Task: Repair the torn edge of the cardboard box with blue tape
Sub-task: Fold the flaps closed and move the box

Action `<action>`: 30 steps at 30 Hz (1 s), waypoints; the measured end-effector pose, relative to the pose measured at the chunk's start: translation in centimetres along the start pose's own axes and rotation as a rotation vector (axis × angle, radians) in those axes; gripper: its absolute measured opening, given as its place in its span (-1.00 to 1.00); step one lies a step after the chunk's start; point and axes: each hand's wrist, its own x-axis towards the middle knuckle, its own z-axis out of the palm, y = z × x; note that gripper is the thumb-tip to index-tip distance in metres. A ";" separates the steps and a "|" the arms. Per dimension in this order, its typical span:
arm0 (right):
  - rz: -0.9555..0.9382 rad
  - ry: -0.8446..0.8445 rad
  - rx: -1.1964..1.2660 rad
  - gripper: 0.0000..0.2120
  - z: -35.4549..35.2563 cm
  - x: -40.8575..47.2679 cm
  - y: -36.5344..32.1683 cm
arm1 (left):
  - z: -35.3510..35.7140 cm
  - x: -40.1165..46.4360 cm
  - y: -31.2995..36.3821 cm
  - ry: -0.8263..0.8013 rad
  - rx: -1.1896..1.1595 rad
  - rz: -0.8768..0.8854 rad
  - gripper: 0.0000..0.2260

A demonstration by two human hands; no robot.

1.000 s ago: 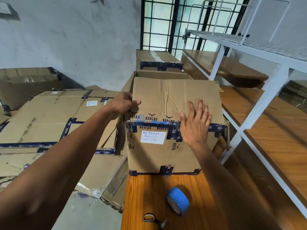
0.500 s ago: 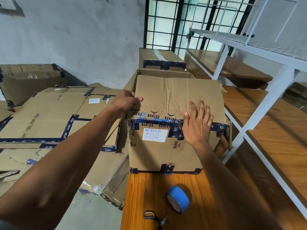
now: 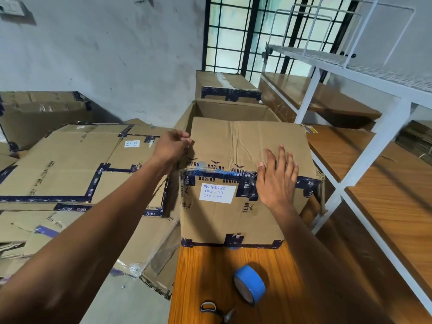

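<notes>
Scissors [image 3: 216, 311] at near table [image 3: 201, 277] edge, partly cut off. Blue tape roll [image 3: 250, 284] on edge just beyond. Cardboard box [image 3: 236, 218] stands mid-table. Right hand [image 3: 277, 181] flat over top front edge, fingers straight, spread. Left hand [image 3: 171, 149] at box's top left edge, fingers curled on flap. Flattened cartons [image 3: 65, 164] crowd left; white rack [image 3: 350, 141] hems right. Open box [image 3: 230, 111] behind, interior hidden.

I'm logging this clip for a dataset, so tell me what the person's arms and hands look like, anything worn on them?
Both forearms are bare up to the frame edge; no sleeve shows. The left hand and right hand have no gloves, and I see no rings, watch, bracelet or markings on either. The nearest part of the left arm is blurred.
</notes>
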 end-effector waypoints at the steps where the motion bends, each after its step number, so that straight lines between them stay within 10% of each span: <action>1: 0.006 -0.004 -0.007 -0.50 0.0 0.0 0.0 | -0.1 -0.8 -0.2 0.061 -0.026 0.051 -0.87; 11: 0.011 -0.008 -0.072 -0.32 -0.3 0.1 -0.6 | 0.2 -10.6 -4.7 0.335 0.251 0.612 -0.91; 18: -0.017 -0.045 -0.135 -0.26 -0.5 0.2 -0.3 | 1.0 -12.8 -9.8 0.287 0.096 0.255 -0.45; 30: 0.011 -0.407 0.006 -0.20 -3.7 4.5 -1.9 | 4.0 -4.4 2.3 0.005 0.510 0.595 -0.74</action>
